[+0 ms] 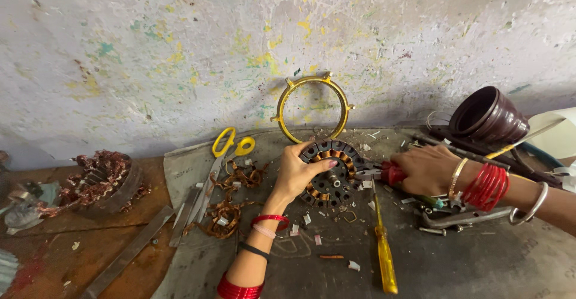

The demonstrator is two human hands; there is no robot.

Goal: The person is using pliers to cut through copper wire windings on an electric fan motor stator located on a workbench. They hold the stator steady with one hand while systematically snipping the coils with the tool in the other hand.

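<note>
— Where's the stator (pixel 329 173)?
— Flat on the grey counter (pixel 480 263), round face up, copper windings in a dark slotted ring. Left hand (pixel 295 173) clasps its left rim.
— And the right hand (pixel 427 170)?
— Clenched on red-handled pliers (pixel 384 173), lying left-right, nose touching the stator's right edge. A yellow screwdriver (pixel 384 248) lies nearer.

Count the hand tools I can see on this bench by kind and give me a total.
Scissors, yellow-handled: 1
Screwdriver, yellow-handled: 1
Red-handled tool, held by the right hand against the motor stator: 1
Spanner: 1
Total: 4
The left hand grips the stator, not a tool.
</note>
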